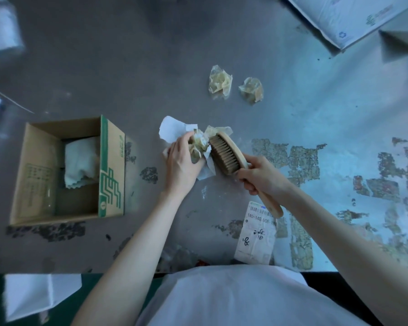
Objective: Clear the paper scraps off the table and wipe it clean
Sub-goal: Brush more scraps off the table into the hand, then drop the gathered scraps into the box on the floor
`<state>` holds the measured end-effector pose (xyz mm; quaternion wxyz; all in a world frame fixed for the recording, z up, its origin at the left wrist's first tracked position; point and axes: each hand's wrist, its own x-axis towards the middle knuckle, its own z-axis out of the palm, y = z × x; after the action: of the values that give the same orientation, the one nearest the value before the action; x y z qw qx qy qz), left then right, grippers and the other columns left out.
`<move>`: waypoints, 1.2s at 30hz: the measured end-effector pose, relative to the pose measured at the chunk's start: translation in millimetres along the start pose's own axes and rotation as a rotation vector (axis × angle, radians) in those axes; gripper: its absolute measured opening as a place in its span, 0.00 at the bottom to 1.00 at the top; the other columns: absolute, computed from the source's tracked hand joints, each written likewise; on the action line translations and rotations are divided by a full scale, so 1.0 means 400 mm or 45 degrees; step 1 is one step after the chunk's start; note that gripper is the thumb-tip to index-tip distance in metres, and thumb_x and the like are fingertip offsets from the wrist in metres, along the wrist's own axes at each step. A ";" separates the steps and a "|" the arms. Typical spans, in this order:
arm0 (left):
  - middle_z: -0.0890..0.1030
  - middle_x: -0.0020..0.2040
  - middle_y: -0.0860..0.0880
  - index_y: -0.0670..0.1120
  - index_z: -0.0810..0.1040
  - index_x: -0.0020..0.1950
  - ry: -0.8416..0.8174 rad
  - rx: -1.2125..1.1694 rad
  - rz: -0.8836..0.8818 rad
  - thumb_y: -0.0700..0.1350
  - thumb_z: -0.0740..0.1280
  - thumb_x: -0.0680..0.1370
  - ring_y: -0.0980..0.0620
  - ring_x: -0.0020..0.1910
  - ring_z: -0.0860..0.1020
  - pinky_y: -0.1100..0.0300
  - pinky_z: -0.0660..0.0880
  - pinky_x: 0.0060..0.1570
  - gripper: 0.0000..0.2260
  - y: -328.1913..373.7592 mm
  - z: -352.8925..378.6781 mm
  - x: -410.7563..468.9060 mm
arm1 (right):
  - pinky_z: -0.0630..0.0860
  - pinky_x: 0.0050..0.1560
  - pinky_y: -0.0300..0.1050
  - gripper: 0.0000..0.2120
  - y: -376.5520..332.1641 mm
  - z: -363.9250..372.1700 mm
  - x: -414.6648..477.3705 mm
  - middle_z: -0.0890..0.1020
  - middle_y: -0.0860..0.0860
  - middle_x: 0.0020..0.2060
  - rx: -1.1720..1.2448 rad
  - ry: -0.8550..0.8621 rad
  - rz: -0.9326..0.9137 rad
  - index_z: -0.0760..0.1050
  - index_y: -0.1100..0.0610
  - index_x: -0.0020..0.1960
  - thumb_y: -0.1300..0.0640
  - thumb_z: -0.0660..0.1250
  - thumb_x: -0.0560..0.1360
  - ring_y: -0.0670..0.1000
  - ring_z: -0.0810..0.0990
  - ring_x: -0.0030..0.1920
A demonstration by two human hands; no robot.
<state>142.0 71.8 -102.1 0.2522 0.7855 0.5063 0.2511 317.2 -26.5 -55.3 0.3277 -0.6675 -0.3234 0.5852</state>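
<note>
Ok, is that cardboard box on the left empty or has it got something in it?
Not empty. The open-topped cardboard box holds a pale folded cloth against its right wall; the rest looks bare.

Two loose crumpled scraps [220, 82] [251, 90], one brush [229, 156], one cardboard box [66, 170], one printed label [256, 234].

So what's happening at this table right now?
A person is clearing scraps from a worn grey table. The right hand holds a wooden bristle brush by its handle, bristles against a bunch of crumpled white and yellowish paper that the left hand gathers. Two more crumpled yellowish scraps lie farther back, untouched. An open cardboard box with green print sits to the left with a pale cloth inside. A printed label lies near the table's front edge.
</note>
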 end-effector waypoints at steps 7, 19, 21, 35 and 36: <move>0.77 0.58 0.49 0.44 0.70 0.65 0.073 -0.048 0.060 0.40 0.74 0.68 0.51 0.56 0.75 0.63 0.58 0.57 0.27 0.029 -0.053 -0.036 | 0.68 0.23 0.38 0.22 -0.025 -0.010 -0.050 0.76 0.47 0.28 0.060 -0.108 -0.057 0.80 0.41 0.48 0.68 0.62 0.71 0.48 0.70 0.24; 0.76 0.58 0.46 0.43 0.68 0.66 0.247 -0.062 -0.121 0.38 0.74 0.69 0.53 0.56 0.70 0.41 0.72 0.58 0.28 0.090 -0.171 -0.196 | 0.68 0.23 0.39 0.22 -0.047 0.033 -0.135 0.74 0.47 0.28 -0.055 -0.343 -0.214 0.80 0.39 0.45 0.67 0.62 0.71 0.48 0.69 0.25; 0.76 0.58 0.46 0.43 0.68 0.66 0.279 -0.040 -0.163 0.39 0.75 0.69 0.54 0.56 0.70 0.41 0.71 0.58 0.28 0.093 -0.180 -0.242 | 0.67 0.23 0.40 0.21 -0.040 0.044 -0.149 0.74 0.47 0.28 -0.070 -0.407 -0.199 0.80 0.41 0.45 0.68 0.62 0.71 0.49 0.69 0.25; 0.74 0.63 0.49 0.41 0.69 0.66 0.464 -0.057 -0.441 0.41 0.74 0.71 0.54 0.60 0.70 0.50 0.66 0.65 0.26 0.058 -0.236 -0.536 | 0.65 0.22 0.38 0.22 0.024 0.204 -0.241 0.72 0.48 0.28 -0.232 -0.674 -0.139 0.81 0.45 0.48 0.70 0.60 0.71 0.48 0.66 0.24; 0.74 0.64 0.48 0.42 0.69 0.66 0.475 -0.046 -0.457 0.41 0.74 0.71 0.52 0.61 0.71 0.56 0.62 0.65 0.26 0.048 -0.246 -0.556 | 0.65 0.22 0.38 0.21 0.027 0.225 -0.247 0.73 0.48 0.28 -0.239 -0.692 -0.141 0.81 0.45 0.48 0.70 0.60 0.71 0.48 0.66 0.24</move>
<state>10.8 -126.2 -47.1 0.2091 0.6186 0.6707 0.3519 217.9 -107.8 -16.9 0.1973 -0.4950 -0.4882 0.6912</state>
